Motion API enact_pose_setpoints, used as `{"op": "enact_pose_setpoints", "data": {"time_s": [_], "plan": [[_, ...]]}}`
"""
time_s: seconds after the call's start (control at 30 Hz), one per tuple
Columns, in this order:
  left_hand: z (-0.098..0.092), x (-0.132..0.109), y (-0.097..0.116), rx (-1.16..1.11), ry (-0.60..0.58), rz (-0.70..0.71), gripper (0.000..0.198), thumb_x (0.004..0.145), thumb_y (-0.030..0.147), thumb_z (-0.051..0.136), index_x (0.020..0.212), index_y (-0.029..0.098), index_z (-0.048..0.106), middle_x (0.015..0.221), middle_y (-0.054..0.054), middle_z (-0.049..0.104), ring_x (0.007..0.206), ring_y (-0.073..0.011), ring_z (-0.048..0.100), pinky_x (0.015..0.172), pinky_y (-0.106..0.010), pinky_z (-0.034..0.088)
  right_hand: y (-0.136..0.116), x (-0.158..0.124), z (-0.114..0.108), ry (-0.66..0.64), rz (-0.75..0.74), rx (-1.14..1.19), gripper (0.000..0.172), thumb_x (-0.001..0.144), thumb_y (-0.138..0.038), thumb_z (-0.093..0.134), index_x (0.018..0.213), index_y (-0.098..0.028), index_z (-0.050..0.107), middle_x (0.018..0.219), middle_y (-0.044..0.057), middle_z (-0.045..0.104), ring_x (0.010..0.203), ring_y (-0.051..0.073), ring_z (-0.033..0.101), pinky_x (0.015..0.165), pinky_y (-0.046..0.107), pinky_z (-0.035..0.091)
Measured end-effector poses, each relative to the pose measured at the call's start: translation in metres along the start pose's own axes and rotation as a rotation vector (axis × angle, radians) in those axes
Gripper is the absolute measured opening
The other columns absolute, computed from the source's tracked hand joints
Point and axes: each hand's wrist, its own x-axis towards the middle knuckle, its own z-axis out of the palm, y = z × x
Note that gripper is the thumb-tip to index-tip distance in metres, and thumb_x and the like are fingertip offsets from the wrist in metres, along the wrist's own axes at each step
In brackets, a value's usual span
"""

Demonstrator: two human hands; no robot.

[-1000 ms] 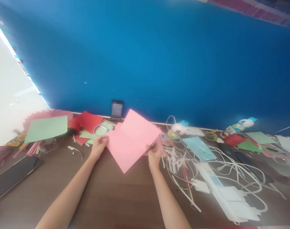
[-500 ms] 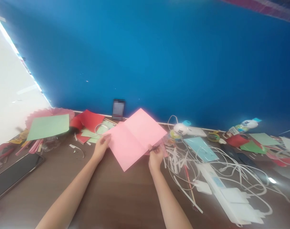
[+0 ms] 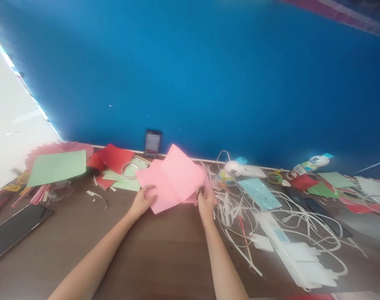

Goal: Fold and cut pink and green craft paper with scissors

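A sheet of pink paper with a crease across it is held up over the brown table, its two halves tilted against each other. My left hand grips its lower left edge, fingers over the front. At the lower right edge of the sheet is my right hand, closed on a small dark object whose kind I cannot make out. More pink paper shows behind the sheet, partly hidden by it.
On the right lie paper strips, a pencil, white cables and a power strip. Glue bottles and a blue packet lie behind. Leftward are green paper, red paper and a phone.
The pink sheet has moved left and slightly down, its halves folding closer. My left hand has shifted right and down along its edge; my right hand stays at the right edge.
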Motion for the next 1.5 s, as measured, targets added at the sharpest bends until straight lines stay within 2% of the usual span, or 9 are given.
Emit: {"op": "enact_pose_setpoints", "data": {"time_s": [0.17, 0.4, 0.53, 0.73, 0.93, 1.03, 1.17, 1.37, 1.5], "plan": [[-0.001, -0.001, 0.001, 0.009, -0.003, 0.002, 0.043, 0.064, 0.029, 0.061, 0.106, 0.018, 0.054, 0.115, -0.009, 0.055, 0.104, -0.0244, 0.053, 0.089, -0.038, 0.041, 0.000, 0.002, -0.007, 0.013, 0.047, -0.082, 0.032, 0.070, -0.047, 0.058, 0.057, -0.020, 0.046, 0.036, -0.006, 0.045, 0.033, 0.013, 0.046, 0.039, 0.025, 0.037], [-0.004, -0.002, 0.002, 0.050, 0.012, 0.106, 0.040, 0.067, 0.029, 0.058, 0.106, 0.020, 0.052, 0.113, -0.007, 0.056, 0.105, -0.0237, 0.051, 0.091, -0.037, 0.038, 0.006, 0.004, 0.000, 0.226, -0.119, -0.054, 0.028, 0.066, -0.034, 0.059, 0.084, -0.013, 0.057, 0.084, 0.011, 0.064, 0.077, 0.020, 0.060, 0.069, 0.031, 0.046], [-0.007, -0.002, 0.004, 0.044, 0.016, 0.136, 0.040, 0.068, 0.030, 0.058, 0.106, 0.020, 0.052, 0.116, -0.007, 0.054, 0.108, -0.0234, 0.049, 0.093, -0.036, 0.036, 0.000, -0.001, 0.001, 0.174, -0.134, -0.007, 0.027, 0.069, -0.041, 0.059, 0.075, -0.015, 0.057, 0.069, 0.005, 0.061, 0.065, 0.017, 0.057, 0.063, 0.029, 0.046], [-0.010, -0.002, 0.006, 0.001, 0.069, 0.171, 0.043, 0.067, 0.033, 0.059, 0.108, 0.020, 0.053, 0.115, -0.007, 0.055, 0.109, -0.0238, 0.049, 0.094, -0.035, 0.036, -0.009, -0.011, 0.004, -0.112, -0.020, 0.067, 0.033, 0.068, -0.048, 0.061, 0.071, -0.016, 0.053, 0.055, -0.003, 0.052, 0.045, 0.011, 0.046, 0.041, 0.023, 0.039], [-0.013, -0.002, 0.007, 0.002, 0.006, 0.203, 0.038, 0.070, 0.031, 0.056, 0.107, 0.020, 0.054, 0.116, -0.006, 0.055, 0.109, -0.0232, 0.049, 0.094, -0.034, 0.037, -0.002, -0.016, 0.019, -0.011, -0.007, 0.150, 0.027, 0.064, -0.036, 0.065, 0.078, -0.014, 0.057, 0.070, 0.003, 0.060, 0.063, 0.016, 0.058, 0.057, 0.027, 0.048], [-0.012, -0.004, 0.007, 0.072, 0.149, 0.219, 0.037, 0.072, 0.029, 0.053, 0.108, 0.020, 0.054, 0.120, -0.008, 0.052, 0.115, -0.0242, 0.045, 0.097, -0.037, 0.034, 0.005, -0.013, 0.021, 0.033, 0.031, 0.224, 0.025, 0.065, -0.032, 0.064, 0.079, -0.013, 0.057, 0.071, 0.004, 0.062, 0.063, 0.017, 0.061, 0.057, 0.029, 0.051], [-0.002, -0.016, 0.010, 0.403, 0.443, 0.364, 0.037, 0.072, 0.023, 0.054, 0.109, 0.019, 0.057, 0.140, -0.012, 0.027, 0.130, -0.0299, 0.025, 0.103, -0.045, 0.022, 0.010, -0.012, 0.022, 0.049, 0.096, 0.373, 0.027, 0.063, -0.031, 0.067, 0.081, -0.013, 0.056, 0.074, 0.005, 0.063, 0.063, 0.018, 0.064, 0.058, 0.032, 0.054], [0.027, -0.032, 0.013, 0.706, -0.009, 0.648, 0.032, 0.079, 0.025, 0.048, 0.110, 0.025, 0.056, 0.128, -0.007, 0.050, 0.124, -0.0274, 0.036, 0.107, -0.050, 0.010, 0.004, -0.019, 0.026, -0.033, 0.186, 0.497, 0.031, 0.060, -0.034, 0.071, 0.076, -0.015, 0.052, 0.062, 0.000, 0.060, 0.052, 0.017, 0.063, 0.051, 0.033, 0.056], [0.037, -0.026, 0.007, 0.733, -0.055, 0.619, 0.033, 0.083, 0.023, 0.042, 0.114, 0.023, 0.053, 0.131, -0.009, 0.047, 0.123, -0.0275, 0.038, 0.103, -0.046, 0.022, 0.005, -0.019, 0.026, -0.080, 0.231, 0.501, 0.033, 0.059, -0.038, 0.071, 0.071, -0.015, 0.050, 0.056, -0.001, 0.058, 0.046, 0.017, 0.061, 0.045, 0.031, 0.054]]}}
